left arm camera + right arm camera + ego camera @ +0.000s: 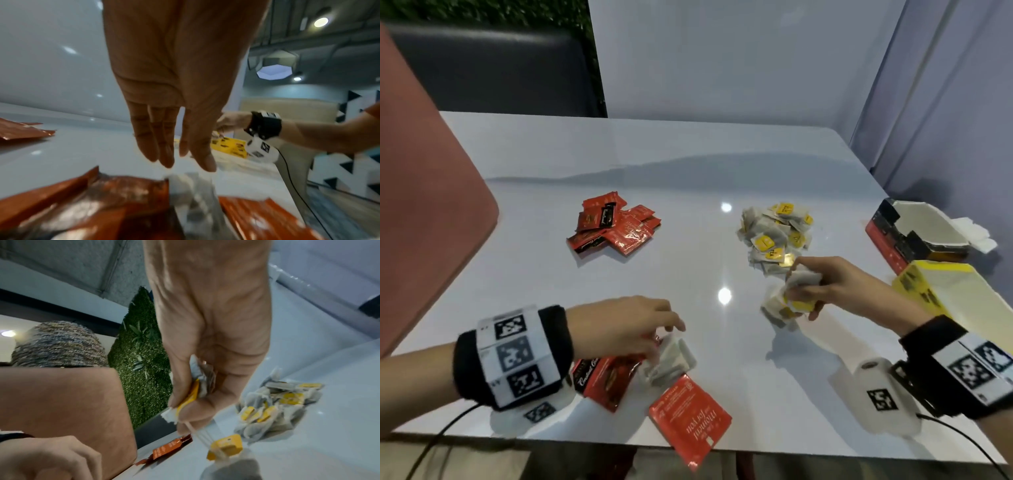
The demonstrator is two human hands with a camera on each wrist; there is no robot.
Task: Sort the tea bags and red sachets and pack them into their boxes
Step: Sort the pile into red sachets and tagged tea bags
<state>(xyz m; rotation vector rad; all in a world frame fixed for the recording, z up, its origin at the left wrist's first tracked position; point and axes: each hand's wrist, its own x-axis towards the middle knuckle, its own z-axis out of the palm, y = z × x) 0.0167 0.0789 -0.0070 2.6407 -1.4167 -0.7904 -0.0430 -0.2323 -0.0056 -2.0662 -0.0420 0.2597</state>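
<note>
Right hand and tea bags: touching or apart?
Touching. The right wrist view shows the right hand pinching tea bags between thumb and fingers.

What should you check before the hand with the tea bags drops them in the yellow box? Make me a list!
1. Right hand has a grip on the bunch of tea bags: ok.
2. No bag dangling loose: not ok, one tea bag hangs by its string below the fingers in the right wrist view.
3. Yellow box open: ok, its white inside shows.
4. Only tea bags in the bunch, no red sachet: ok as far as shown.
5. Room left inside the yellow box: cannot tell.
6. Left hand out of the way: ok, it is over the near red sachets.
</note>
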